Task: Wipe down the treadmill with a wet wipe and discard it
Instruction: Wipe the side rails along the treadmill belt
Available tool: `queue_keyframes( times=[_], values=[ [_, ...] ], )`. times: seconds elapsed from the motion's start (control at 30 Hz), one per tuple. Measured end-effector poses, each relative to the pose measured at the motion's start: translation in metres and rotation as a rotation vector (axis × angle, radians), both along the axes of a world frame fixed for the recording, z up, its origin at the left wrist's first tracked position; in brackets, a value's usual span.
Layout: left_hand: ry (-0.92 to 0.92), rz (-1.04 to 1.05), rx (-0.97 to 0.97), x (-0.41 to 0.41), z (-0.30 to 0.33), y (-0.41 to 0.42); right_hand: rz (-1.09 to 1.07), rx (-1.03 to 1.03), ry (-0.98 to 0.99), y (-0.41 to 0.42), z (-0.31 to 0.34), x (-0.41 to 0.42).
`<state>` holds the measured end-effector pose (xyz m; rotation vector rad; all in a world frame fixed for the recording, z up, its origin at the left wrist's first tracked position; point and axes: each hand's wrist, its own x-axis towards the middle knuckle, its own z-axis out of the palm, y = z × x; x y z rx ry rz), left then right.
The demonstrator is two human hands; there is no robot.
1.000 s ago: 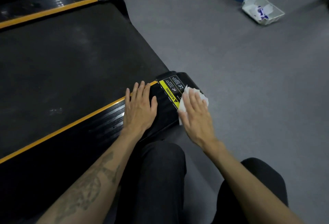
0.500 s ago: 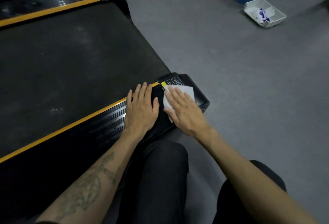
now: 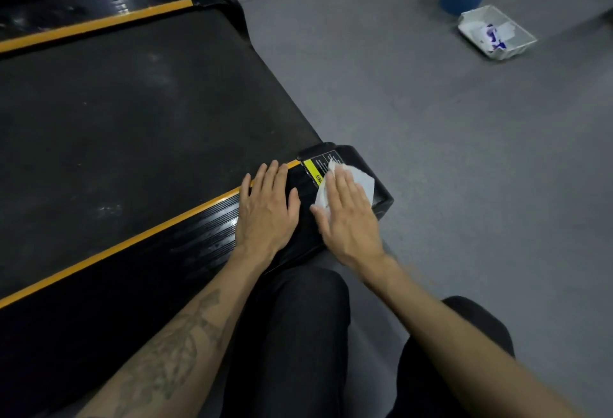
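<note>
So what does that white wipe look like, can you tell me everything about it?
The wet wipe is a thin, white, crumpled sheet lying flat on the treadmill's black corner cap, partly over its yellow warning label. The right hand presses on it with straight fingers, hiding most of it.

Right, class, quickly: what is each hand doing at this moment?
Left hand: open, flat on the treadmill's side rail, holding nothing.
Right hand: open, straight fingers pressing the wet wipe onto the end cap.
</note>
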<state>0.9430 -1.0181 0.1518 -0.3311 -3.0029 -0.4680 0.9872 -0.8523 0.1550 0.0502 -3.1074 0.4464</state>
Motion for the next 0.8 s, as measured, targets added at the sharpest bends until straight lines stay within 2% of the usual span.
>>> queue_keyframes(
  times=[0.2, 0.37, 0.47, 0.53, 0.63, 0.7, 0.8],
  values=[
    [0.000, -0.006, -0.014, -0.001, 0.000, 0.000, 0.210, 0.000, -0.052, 0.019, 0.002, -0.025],
    [-0.007, -0.006, -0.012, 0.000, 0.000, 0.000, 0.017, -0.012, -0.047, -0.011, 0.002, -0.024],
    [0.005, -0.006, -0.013, 0.000, 0.001, 0.001, 0.220, 0.002, -0.092, -0.005, 0.009, -0.034],
    [0.001, -0.008, -0.013, 0.000, 0.000, 0.001, 0.271, -0.009, -0.102, 0.014, 0.010, -0.048],
    [0.006, 0.000, -0.008, 0.000, 0.000, 0.002, 0.054, -0.019, -0.053, 0.009, 0.005, -0.047],
    [0.002, 0.002, -0.003, 0.000, 0.000, 0.002, -0.003, -0.010, -0.025, -0.012, 0.005, -0.038],
    [0.005, 0.004, -0.005, 0.000, 0.000, 0.001, 0.186, -0.003, -0.064, -0.014, 0.011, -0.048]
  ],
)
